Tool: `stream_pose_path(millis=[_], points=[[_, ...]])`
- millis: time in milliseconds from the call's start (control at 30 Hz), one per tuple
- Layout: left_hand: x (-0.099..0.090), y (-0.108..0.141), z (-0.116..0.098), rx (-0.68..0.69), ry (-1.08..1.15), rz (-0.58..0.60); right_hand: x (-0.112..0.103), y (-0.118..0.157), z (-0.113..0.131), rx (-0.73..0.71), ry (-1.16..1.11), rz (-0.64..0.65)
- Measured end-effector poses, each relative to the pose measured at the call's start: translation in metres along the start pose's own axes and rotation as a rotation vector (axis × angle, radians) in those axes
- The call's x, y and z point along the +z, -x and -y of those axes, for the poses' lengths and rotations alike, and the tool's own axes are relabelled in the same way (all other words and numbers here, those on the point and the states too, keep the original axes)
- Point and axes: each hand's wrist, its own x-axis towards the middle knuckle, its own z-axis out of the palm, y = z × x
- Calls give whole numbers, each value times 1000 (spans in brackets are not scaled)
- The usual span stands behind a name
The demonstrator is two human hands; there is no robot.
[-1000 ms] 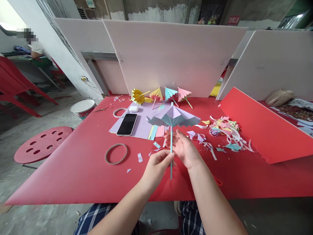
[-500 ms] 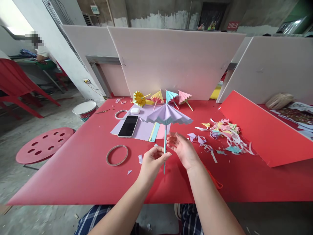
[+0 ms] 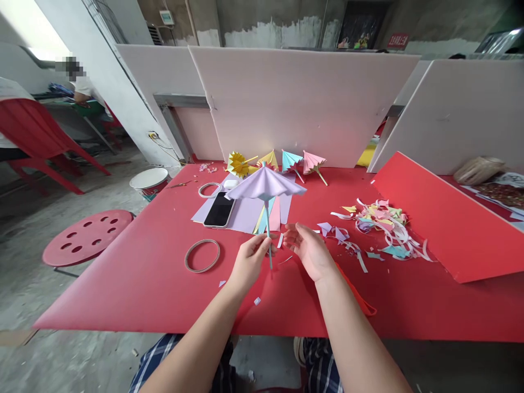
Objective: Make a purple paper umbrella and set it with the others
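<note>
Lilac paper umbrella (image 3: 266, 184) held up over a red table (image 3: 143, 289)

So nearest are the hands: left hand (image 3: 249, 257) has its thumb and fingers (image 3: 258, 242) pinching the pale blue stick (image 3: 268, 218) low down, with a bit poking out below the grip and the canopy up above the fingers, tilted slightly left. Right hand (image 3: 310, 252) is just beside it, fingers loosely curled and spread, apart from the stick. Thin ring, looks like a tape roll (image 3: 202, 271), lies off to the left; messy scrap pile (image 3: 385, 221) to the right. Farther back there's a phone (image 3: 219, 210) on lilac paper (image 3: 245, 213), then small paper umbrellas (image 3: 314, 161) near the pale board (image 3: 303, 103).
</note>
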Motion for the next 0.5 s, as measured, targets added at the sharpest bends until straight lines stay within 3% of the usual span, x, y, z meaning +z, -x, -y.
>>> stream_pose_path(millis=[133,367,500], points=[[3,0,4,-29,56,51,-1,-1,-2,-23,14,-2],[20,11,10,-107,78,279,-5,-2,0,-94,-50,-20],[22,12,10,-123,86,341,-7,-2,1,-130,-47,-11]])
